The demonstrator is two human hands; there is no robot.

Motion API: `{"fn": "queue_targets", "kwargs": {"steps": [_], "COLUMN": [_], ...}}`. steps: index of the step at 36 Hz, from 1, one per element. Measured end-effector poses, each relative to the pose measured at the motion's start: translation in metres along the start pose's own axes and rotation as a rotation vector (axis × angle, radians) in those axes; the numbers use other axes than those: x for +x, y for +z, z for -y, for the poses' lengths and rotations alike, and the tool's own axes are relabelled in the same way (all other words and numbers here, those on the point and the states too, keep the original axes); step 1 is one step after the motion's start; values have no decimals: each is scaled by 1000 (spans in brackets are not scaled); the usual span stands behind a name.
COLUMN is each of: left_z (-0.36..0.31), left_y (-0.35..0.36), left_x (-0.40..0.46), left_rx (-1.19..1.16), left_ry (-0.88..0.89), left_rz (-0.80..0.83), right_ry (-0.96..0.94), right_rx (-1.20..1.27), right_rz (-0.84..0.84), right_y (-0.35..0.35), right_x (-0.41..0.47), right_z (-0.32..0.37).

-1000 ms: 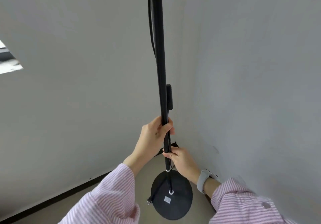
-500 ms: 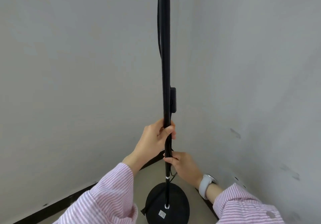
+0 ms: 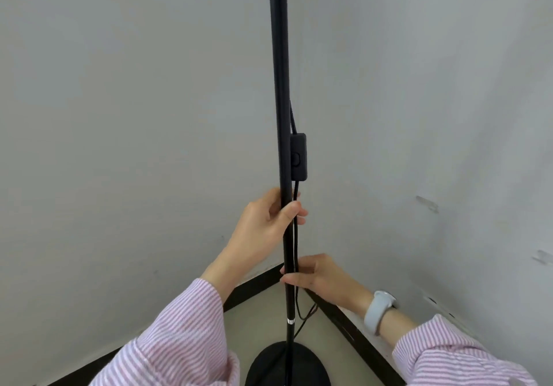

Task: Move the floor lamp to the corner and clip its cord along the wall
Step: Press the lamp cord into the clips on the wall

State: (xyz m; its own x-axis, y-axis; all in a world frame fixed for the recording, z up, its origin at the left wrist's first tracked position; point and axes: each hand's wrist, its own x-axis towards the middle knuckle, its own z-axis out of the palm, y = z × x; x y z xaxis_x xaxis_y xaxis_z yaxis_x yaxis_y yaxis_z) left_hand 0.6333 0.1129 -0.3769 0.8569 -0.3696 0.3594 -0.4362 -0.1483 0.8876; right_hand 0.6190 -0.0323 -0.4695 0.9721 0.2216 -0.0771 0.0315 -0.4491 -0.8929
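A black floor lamp pole (image 3: 279,86) rises upright through the middle of the view, in front of a room corner. Its round black base (image 3: 269,364) rests on the floor at the bottom edge. A thin black cord (image 3: 296,245) hangs down the pole's right side, with an inline switch box (image 3: 299,156) on it. My left hand (image 3: 266,224) is wrapped around the pole just below the switch. My right hand (image 3: 320,275), with a pale watch on its wrist, grips the pole and the cord lower down. The lamp head is out of view.
Two grey walls meet behind the pole, with a dark baseboard (image 3: 254,288) along their foot. The right wall (image 3: 428,203) has a few scuff marks. A small patch of beige floor (image 3: 263,322) shows around the base.
The pole and base have moved closer into the corner and the base has dropped toward the frame's bottom. The window patch at left is gone. Both hands keep their grip.
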Motion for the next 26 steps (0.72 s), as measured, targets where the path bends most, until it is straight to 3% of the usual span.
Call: {"fn": "queue_targets", "kwargs": {"steps": [5, 10, 16, 26], "left_z": [-17, -83, -177, -302], "left_y": [-21, -37, -59, -83], "left_x": [4, 25, 67, 99], "left_rx": [-18, -61, -58, -24], "left_ry": [40, 81, 139, 30], "left_rz": [-24, -101, -292, -229], "right_ry": [27, -97, -160, -15], "right_rx": [118, 269, 253, 234], "right_rz": [123, 19, -118, 69], "right_y": [-32, -74, -116, -174], "right_x": [-5, -12, -22, -52], "right_z": [22, 108, 210, 322]}}
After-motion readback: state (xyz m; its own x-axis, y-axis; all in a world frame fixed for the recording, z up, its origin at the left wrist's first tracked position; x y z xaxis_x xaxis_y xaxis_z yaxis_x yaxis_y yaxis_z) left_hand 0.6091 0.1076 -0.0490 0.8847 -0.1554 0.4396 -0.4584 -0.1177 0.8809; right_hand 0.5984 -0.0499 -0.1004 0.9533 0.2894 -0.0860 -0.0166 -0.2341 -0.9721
